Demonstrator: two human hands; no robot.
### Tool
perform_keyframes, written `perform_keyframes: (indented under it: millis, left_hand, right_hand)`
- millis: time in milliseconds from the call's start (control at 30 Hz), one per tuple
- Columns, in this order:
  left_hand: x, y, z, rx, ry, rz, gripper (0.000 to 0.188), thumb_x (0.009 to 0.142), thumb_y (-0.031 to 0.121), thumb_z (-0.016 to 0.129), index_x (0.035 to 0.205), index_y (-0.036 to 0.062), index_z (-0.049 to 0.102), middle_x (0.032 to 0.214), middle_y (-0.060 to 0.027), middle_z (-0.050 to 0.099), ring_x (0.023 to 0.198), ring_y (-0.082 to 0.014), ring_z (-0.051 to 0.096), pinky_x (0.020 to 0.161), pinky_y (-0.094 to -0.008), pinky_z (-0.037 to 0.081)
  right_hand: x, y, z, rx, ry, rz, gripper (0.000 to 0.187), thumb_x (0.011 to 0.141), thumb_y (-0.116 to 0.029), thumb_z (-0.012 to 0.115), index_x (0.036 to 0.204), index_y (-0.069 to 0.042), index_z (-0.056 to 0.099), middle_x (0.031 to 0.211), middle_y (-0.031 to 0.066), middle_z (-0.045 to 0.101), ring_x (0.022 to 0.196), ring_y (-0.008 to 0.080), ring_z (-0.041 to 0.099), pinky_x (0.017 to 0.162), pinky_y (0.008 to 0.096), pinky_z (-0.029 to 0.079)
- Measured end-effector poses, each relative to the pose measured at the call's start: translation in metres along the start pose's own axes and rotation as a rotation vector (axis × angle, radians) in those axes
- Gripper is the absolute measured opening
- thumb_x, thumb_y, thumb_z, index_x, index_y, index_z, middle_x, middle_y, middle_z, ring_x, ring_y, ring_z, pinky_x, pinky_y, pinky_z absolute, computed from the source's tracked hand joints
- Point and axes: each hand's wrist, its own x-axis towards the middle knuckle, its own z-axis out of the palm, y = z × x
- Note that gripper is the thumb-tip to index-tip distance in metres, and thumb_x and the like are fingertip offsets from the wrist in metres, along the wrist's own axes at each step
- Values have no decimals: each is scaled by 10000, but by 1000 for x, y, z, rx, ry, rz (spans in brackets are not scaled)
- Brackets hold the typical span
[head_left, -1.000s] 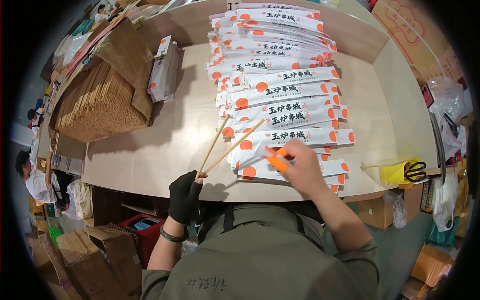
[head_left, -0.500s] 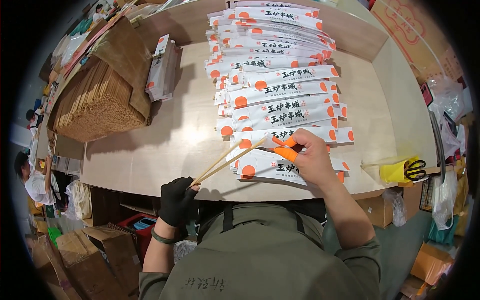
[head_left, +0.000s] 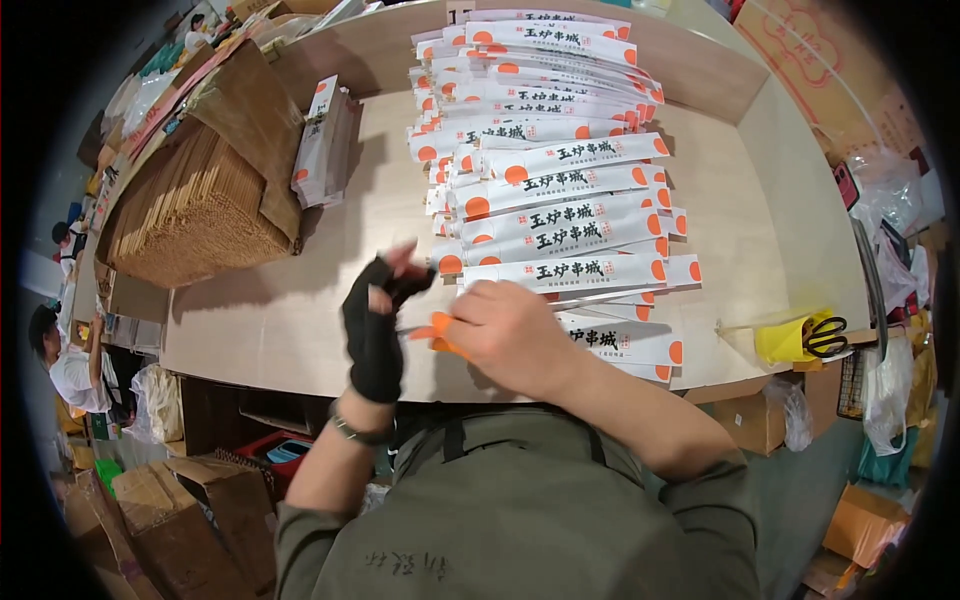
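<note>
My left hand, in a black fingerless glove, is raised over the table's front part, blurred, its fingers apart and no chopsticks visible in it. Close beside it, my right hand has its fingers drawn together, with orange covers on the fingertips. What those fingers grip is hidden by the hand and blur. Under and beyond the right hand lies a long stack of white paper chopstick sleeves with orange dots and dark print. The nearest sleeve is partly covered by my right wrist.
A torn cardboard box full of wooden chopsticks stands at the left. Next to it lies a smaller bundle of white sleeves. Black-handled scissors sit in a yellow holder at the right edge. A raised board borders the table's back.
The pair of chopsticks that my left hand held is no longer visible. My left hand has moved up and right; my right hand has come left and nearer, beside it.
</note>
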Motion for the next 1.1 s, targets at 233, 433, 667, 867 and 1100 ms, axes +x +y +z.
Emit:
perform_keyframes:
  millis: [233,433,667,867,1100]
  left_hand:
    - [35,29,-84,381,359,79,327,976,245,520,1157,-12,607,1040,-77,619,983,-160,596,863,-286,474]
    - [102,97,-191,1326,466,369,204,856,206,673,954,27,672,840,-129,634,774,-238,632,715,-319,491]
    - [240,136,-235,1848,-60,-611,680,761,623,626,1110,40,657,1144,-195,646,1109,-344,579,962,-391,436]
    - [239,122,-249,1647,178,-528,516,791,482,597,1030,32,682,1076,-174,650,1010,-315,591,892,-388,448]
    - [254,101,-238,1198,437,-437,336,815,283,551,978,27,693,980,-126,652,902,-240,598,798,-360,461]
  right_hand:
    - [-8,94,-47,-188,-184,103,334,745,-171,709,1059,-84,637,951,125,584,882,318,573,744,416,480]
    - [-48,155,-42,-436,-278,210,564,660,-55,755,1197,-113,593,1093,152,543,1008,328,537,772,419,476]
    - [-14,158,-21,-434,-249,394,705,698,-52,746,1348,-150,491,1302,164,446,1137,343,498,864,435,475]
    - [-42,163,-14,-456,-200,339,647,735,-158,746,1333,-130,501,1344,180,413,1138,358,492,888,460,458]
    - [-8,114,-40,-440,46,136,497,741,-287,770,1108,13,620,1192,235,543,1073,394,523,912,464,412]
